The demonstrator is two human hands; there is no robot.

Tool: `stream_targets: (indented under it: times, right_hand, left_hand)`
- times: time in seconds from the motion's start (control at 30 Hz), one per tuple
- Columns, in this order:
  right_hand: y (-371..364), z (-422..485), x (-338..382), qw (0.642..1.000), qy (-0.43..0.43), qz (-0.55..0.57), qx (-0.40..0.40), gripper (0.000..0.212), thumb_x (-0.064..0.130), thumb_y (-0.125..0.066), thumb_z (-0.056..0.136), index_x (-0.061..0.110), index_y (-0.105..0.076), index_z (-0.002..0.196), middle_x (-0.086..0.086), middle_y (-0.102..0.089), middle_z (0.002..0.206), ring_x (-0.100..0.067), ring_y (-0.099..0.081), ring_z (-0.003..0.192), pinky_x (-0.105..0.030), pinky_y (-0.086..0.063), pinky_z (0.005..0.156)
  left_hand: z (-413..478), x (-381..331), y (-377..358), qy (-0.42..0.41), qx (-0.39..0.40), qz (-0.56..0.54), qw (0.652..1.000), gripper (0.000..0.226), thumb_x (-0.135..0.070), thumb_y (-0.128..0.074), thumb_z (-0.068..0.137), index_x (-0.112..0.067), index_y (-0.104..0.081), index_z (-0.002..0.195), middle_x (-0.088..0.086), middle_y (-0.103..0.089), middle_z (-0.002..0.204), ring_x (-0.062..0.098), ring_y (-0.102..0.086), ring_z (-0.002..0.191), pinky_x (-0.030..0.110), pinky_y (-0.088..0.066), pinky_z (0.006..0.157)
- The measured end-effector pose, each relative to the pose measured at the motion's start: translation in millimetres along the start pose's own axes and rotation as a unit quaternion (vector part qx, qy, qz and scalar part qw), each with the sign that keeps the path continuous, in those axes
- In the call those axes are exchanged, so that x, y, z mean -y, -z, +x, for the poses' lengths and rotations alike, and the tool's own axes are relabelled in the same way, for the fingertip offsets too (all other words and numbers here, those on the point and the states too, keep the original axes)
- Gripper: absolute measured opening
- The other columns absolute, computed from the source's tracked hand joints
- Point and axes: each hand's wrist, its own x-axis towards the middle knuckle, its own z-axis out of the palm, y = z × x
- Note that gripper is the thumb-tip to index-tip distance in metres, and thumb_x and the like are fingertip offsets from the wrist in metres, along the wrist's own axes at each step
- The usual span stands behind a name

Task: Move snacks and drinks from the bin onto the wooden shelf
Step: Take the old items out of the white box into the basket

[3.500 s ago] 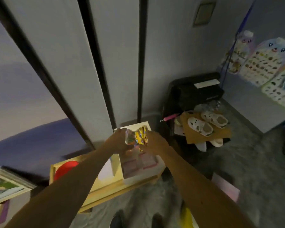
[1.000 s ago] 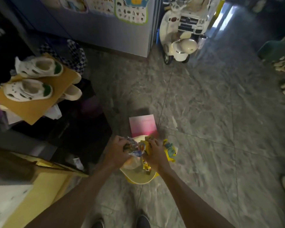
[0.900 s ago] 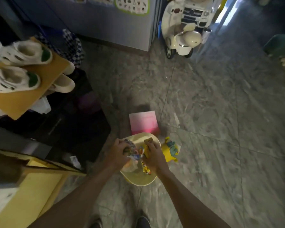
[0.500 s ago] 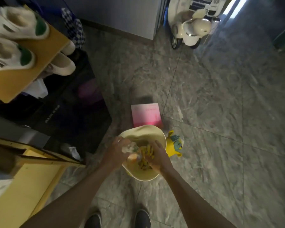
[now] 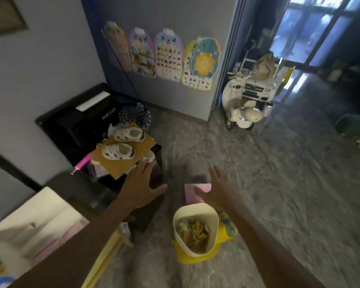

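Wooden shelf (image 5: 104,258) sits at the far left of the bin, its pale yellow edge running along the floor, white and pink things lying on top of it, too blurred to name. Left hand (image 5: 140,187) hangs up and left of the bin, fingers spread wide, palm down, nothing in it, above a black unit. Just beyond its fingertips, a brown board (image 5: 123,156) carries two small white shoes (image 5: 117,151). Now the bin (image 5: 195,230) itself: cream-coloured, standing on the grey tiled floor (image 5: 279,194), snack packets (image 5: 193,233) in yellow wrappers piled inside it. A pink sheet (image 5: 192,194) lies on the floor just past the bin. Right hand (image 5: 215,191) hovers above the bin's far-right side, over that pink sheet, open too, fingers splayed, empty. Far off to the right of the bin, a white toy scooter (image 5: 241,113) stands by the wall.
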Motion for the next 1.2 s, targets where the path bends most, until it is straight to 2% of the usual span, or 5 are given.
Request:
stream_targets:
  times: [0.2,0.4,0.53,0.8,1.2]
  right_hand:
    - [90.3,10.7,92.8,0.995,0.089,0.009,-0.048,0.111,0.080,-0.060,0.086,0.016,-0.019,0.167,-0.008,-0.021,0.174,-0.034,-0.024,0.158,-0.053,-0.034,0.121]
    - [87.8,21.5,202.8,0.977,0.210,0.041,0.007,0.107,0.073,-0.064,0.088,0.013,-0.022,0.166,-0.013,-0.025,0.171,-0.034,-0.029,0.155,-0.050,-0.036,0.121]
    - [44.9,18.1,268.9,0.961,0.271,0.044,0.045,0.106,0.080,-0.063,0.078,0.024,-0.029,0.161,-0.005,-0.038,0.162,-0.032,-0.044,0.145,-0.052,-0.043,0.116]
    - [-75.6,7.6,375.5,0.919,0.374,-0.054,0.116,0.095,0.079,-0.055,0.091,0.022,-0.029,0.163,-0.006,-0.034,0.168,-0.029,-0.036,0.153,-0.044,-0.035,0.121]
    - [-267.0,22.5,395.2,0.918,0.272,-0.003,0.287,0.107,0.087,-0.060,0.080,0.028,-0.024,0.163,0.003,-0.035,0.168,-0.024,-0.040,0.152,-0.044,-0.041,0.121]
  left_hand:
    - [-33.3,-3.7,131.3,0.024,-0.125,-0.004,0.992,0.100,-0.082,-0.059,0.077,-0.021,-0.041,0.155,0.007,-0.046,0.158,0.028,-0.047,0.144,0.047,-0.042,0.118]
    - [-106.3,50.7,183.0,0.140,-0.168,-0.026,0.975,0.101,-0.069,-0.070,0.083,-0.027,-0.026,0.163,0.001,-0.031,0.167,0.029,-0.042,0.147,0.051,-0.043,0.119]
    - [-164.3,96.5,189.1,0.230,-0.178,-0.034,0.956,0.097,-0.069,-0.068,0.086,-0.031,-0.024,0.164,0.000,-0.027,0.169,0.031,-0.044,0.147,0.054,-0.044,0.117]
    - [-240.8,200.5,168.4,0.360,-0.167,-0.074,0.915,0.097,-0.069,-0.071,0.086,-0.033,-0.025,0.163,-0.001,-0.032,0.165,0.028,-0.052,0.138,0.047,-0.049,0.112]
    - [-217.3,264.1,45.2,0.473,-0.144,-0.173,0.852,0.078,-0.042,-0.070,0.099,-0.023,-0.028,0.161,0.008,-0.042,0.163,0.036,-0.056,0.138,0.051,-0.050,0.110]
